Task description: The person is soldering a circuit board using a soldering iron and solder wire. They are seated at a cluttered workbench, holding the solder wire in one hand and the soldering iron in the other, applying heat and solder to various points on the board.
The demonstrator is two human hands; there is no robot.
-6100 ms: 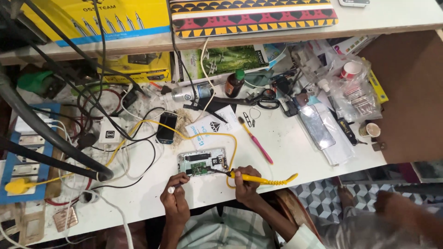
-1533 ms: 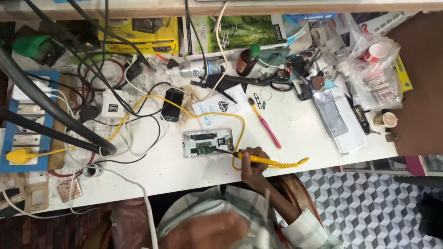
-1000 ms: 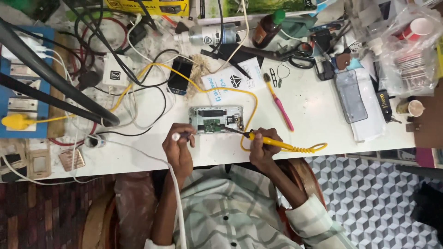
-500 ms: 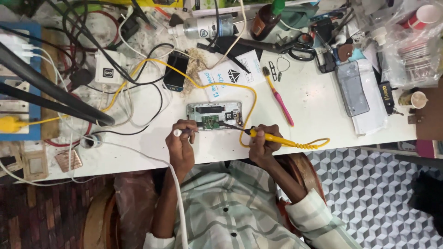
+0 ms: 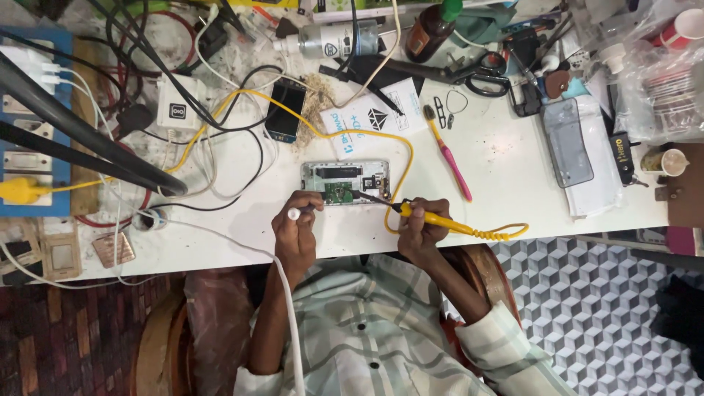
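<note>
Yellow plastic sheathed the soldering iron [image 5: 440, 220] that the right hand [image 5: 418, 229] held closed around the handle like a pen, its dark tip angled down to the left onto the green circuit board inside the opened phone [image 5: 345, 182], which lay flat near the front edge of the white workbench [image 5: 506, 183], straight ahead of the person. The left hand [image 5: 297, 231] was closed on a slim white-tipped tool [image 5: 295, 213] trailing a white cable, its end just beside the phone's lower left edge. To do this well, I judged, the iron's tip should meet only the 1 joint being worked, both wrists should rest on the bench for steadiness, and the coiled yellow cord [image 5: 499, 235] should hang slack so it cannot tug the tip sideways. As for containers: a brown bottle with a green cap [image 5: 433, 26] stood at the back, contents hidden; a small paper cup [image 5: 664, 161] at the far right showed something dark inside that I could not identify; a clear plastic bag [image 5: 660, 88] held items too blurred to name.
</note>
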